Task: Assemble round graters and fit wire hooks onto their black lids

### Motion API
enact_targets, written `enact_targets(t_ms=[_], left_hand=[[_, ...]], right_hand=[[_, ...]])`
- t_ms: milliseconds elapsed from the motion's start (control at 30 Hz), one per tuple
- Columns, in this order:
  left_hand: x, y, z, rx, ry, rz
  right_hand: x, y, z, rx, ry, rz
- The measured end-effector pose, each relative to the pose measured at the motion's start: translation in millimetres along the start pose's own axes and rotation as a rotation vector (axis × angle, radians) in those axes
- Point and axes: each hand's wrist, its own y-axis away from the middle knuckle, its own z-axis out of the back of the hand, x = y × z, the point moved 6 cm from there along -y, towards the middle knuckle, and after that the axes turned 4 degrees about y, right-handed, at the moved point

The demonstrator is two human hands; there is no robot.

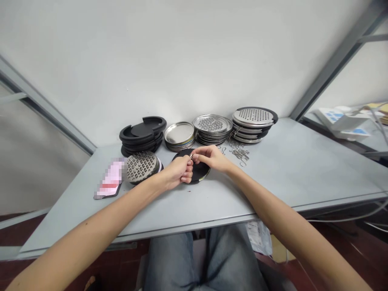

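Over the middle of the table, my left hand [179,171] is closed, its thumb and forefinger pinching a small metal clasp [191,156]. My right hand [212,157] meets it from the right, its thumb and fingertips closed on the same piece; the fingers partly hide it. Just beneath both hands lies a round black base [200,171], partly covered by them. To the right behind are loose metal hooks and rings [240,154]. A perforated metal grater disc [142,165] rests on a small stack left of my left hand.
Along the wall stand stacked black holders [142,135], plain metal discs [180,133], grater discs [212,124] and black-edged graters [254,117]. A phone [110,180] lies at the left. Metal frame posts flank the table [318,169]; a cable hangs at the right.
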Motion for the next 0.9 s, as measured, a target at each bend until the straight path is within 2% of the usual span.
enact_targets(t_ms=[200,300,467,700,900], left_hand=[[1.9,-5.3,-1.0,0.04,-0.055,-0.052],[1.2,-5.9,-1.7,0.041,-0.052,-0.076],[0.3,-3.4,-5.1,0.045,-0.034,-0.064],[2.6,1.5,-5.7,0.155,0.069,0.053],[5.0,2.7,-3.8,0.285,0.136,0.105]], right_hand=[[-7.1,-1.3,-5.1,0.01,-0.204,-0.123],[-7.9,-1.8,-6.1,0.0,-0.247,-0.139],[-4.6,-1.8,-5.1,-0.007,-0.201,-0.087],[5.4,0.0,-3.2,0.027,-0.109,0.094],[5.0,1.5,-3.8,0.021,-0.13,0.057]])
